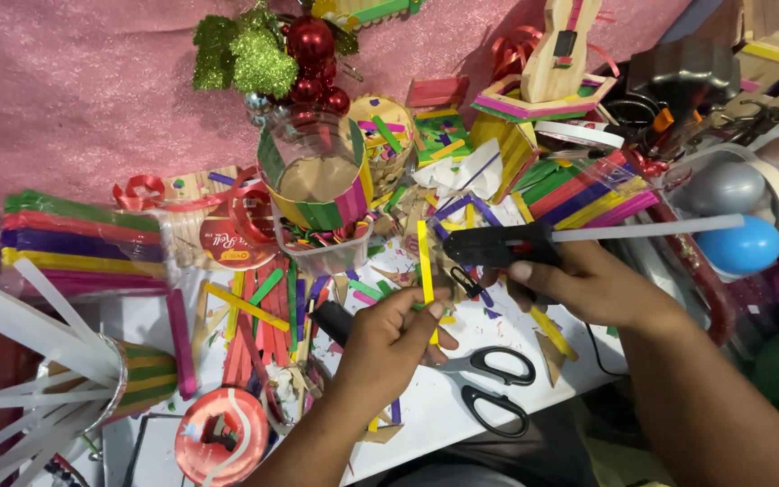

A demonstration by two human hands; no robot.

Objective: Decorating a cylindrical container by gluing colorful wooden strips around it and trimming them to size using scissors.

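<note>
My left hand (389, 338) pinches a yellow craft stick (426, 266) that stands upright in front of me. My right hand (588, 284) grips a black glue gun (502, 245), which has a long white glue rod (651, 228) sticking out of its back to the right. The gun's nozzle end sits close to the stick's middle. Black scissors (489, 383) lie open on the white board (426, 415) just below both hands.
A clear jar ringed with coloured sticks (317, 180) stands behind the hands. Stacked coloured craft sticks (74, 239) lie at left, more (579, 189) at right. Loose sticks (263, 325), a red tape roll (223, 433), white strips (29, 334), baubles (310, 54) and a blue egg (743, 245) crowd the table.
</note>
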